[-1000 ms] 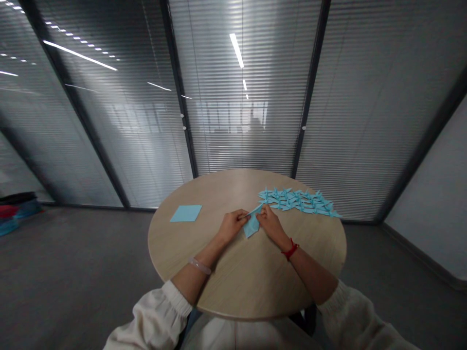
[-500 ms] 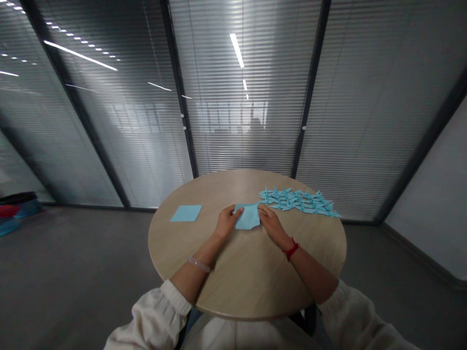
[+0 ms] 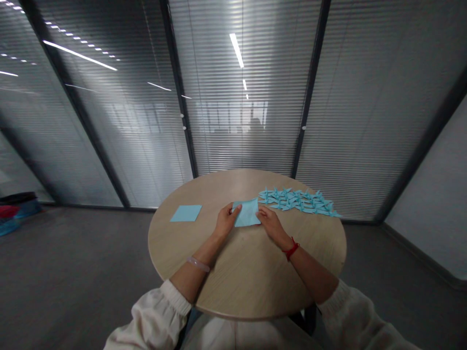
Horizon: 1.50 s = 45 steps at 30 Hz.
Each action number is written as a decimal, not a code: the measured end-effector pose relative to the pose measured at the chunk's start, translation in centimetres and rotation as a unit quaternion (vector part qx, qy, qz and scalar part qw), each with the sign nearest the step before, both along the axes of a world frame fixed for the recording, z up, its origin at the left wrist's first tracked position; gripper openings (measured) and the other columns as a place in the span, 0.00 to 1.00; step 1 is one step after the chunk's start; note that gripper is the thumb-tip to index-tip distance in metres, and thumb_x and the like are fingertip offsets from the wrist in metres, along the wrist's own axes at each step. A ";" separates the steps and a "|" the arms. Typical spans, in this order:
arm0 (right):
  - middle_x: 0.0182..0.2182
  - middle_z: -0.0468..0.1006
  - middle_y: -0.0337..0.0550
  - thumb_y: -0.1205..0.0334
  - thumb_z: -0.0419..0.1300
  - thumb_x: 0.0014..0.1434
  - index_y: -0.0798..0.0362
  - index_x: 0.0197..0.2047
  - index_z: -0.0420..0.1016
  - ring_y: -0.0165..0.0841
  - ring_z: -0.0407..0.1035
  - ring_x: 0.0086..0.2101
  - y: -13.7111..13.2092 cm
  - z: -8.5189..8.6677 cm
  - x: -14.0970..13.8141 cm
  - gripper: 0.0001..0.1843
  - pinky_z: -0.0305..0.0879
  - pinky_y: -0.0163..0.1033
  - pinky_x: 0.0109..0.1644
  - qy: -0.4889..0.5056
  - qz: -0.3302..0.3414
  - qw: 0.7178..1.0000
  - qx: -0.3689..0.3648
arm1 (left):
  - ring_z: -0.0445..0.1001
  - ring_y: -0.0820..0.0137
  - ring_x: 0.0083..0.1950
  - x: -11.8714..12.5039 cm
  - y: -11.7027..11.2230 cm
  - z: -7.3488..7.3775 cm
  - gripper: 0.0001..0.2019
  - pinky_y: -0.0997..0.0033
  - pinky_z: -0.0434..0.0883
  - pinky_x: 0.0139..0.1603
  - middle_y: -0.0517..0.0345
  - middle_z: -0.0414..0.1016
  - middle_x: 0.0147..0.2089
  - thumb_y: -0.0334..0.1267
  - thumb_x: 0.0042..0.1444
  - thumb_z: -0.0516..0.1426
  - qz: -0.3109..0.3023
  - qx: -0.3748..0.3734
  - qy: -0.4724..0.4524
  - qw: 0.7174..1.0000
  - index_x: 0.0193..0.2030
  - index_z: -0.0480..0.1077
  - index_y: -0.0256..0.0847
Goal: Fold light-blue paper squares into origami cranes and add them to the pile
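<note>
A light blue paper square (image 3: 247, 213) lies opened on the round wooden table (image 3: 248, 282) in front of me. My left hand (image 3: 226, 221) grips its left edge, thumb on top of the sheet. My right hand (image 3: 268, 221) holds its right edge with the fingers curled on the paper. Both hands rest low on the tabletop, one on each side of the sheet.
A second blue paper square (image 3: 186, 213) lies flat at the table's left. Several folded blue paper cranes (image 3: 297, 201) lie in rows at the back right. Glass walls with blinds (image 3: 241, 97) stand behind the table. Coloured items (image 3: 14, 211) sit on the floor far left.
The paper was a folded narrow shape held up between my hands. It has been unfolded and now lies as a flat square, with my hands moved apart to its edges.
</note>
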State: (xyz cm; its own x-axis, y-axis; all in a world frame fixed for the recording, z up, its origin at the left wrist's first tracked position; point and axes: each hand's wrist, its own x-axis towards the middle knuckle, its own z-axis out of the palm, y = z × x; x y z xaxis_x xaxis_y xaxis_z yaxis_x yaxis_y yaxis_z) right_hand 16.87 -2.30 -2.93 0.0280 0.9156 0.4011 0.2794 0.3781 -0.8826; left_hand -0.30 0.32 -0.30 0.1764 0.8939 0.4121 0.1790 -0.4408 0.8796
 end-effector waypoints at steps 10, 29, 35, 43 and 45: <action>0.26 0.74 0.40 0.56 0.55 0.51 0.54 0.35 0.74 0.32 0.67 0.27 -0.2 0.5 -0.2 0.12 0.66 0.35 0.29 0.095 0.038 0.994 -0.043 | 0.59 0.76 0.25 -0.1 -0.1 0.2 0.22 0.77 0.58 0.24 0.63 0.63 0.23 0.57 0.46 0.57 -0.028 -0.054 -0.082 0.995 0.29 0.67 0.35; 0.29 0.78 0.43 0.56 0.62 0.45 0.55 0.34 0.74 0.32 0.73 0.28 -0.9 1.2 -0.4 0.14 0.68 0.35 0.30 0.178 0.073 0.978 -0.081 | 0.65 0.73 0.30 -0.4 0.0 0.3 0.22 0.74 0.64 0.32 0.58 0.70 0.29 0.55 0.49 0.56 0.005 -0.018 -0.142 0.990 0.32 0.69 0.34; 0.27 0.77 0.43 0.56 0.62 0.46 0.56 0.34 0.74 0.32 0.72 0.28 -0.7 1.0 -0.2 0.14 0.67 0.36 0.32 0.178 0.051 0.980 -0.070 | 0.65 0.74 0.28 -0.4 0.2 0.4 0.21 0.76 0.62 0.28 0.60 0.70 0.27 0.53 0.45 0.59 0.019 -0.022 -0.125 0.992 0.37 0.71 0.34; 0.32 0.77 0.45 0.55 0.57 0.50 0.55 0.39 0.74 0.33 0.70 0.31 0.3 0.4 0.8 0.16 0.66 0.38 0.35 0.167 -0.059 0.984 0.015 | 0.69 0.73 0.27 -0.2 0.3 -0.3 0.26 0.75 0.65 0.29 0.60 0.71 0.27 0.47 0.38 0.65 -0.046 -0.121 -0.096 0.987 0.43 0.67 0.35; 0.33 0.77 0.44 0.54 0.56 0.52 0.55 0.40 0.74 0.33 0.70 0.32 0.5 0.2 1.0 0.16 0.66 0.38 0.36 0.159 -0.078 0.983 0.047 | 0.69 0.73 0.27 -0.1 0.2 -0.4 0.30 0.75 0.66 0.29 0.60 0.72 0.28 0.44 0.37 0.66 -0.071 -0.133 -0.073 0.986 0.48 0.65 0.35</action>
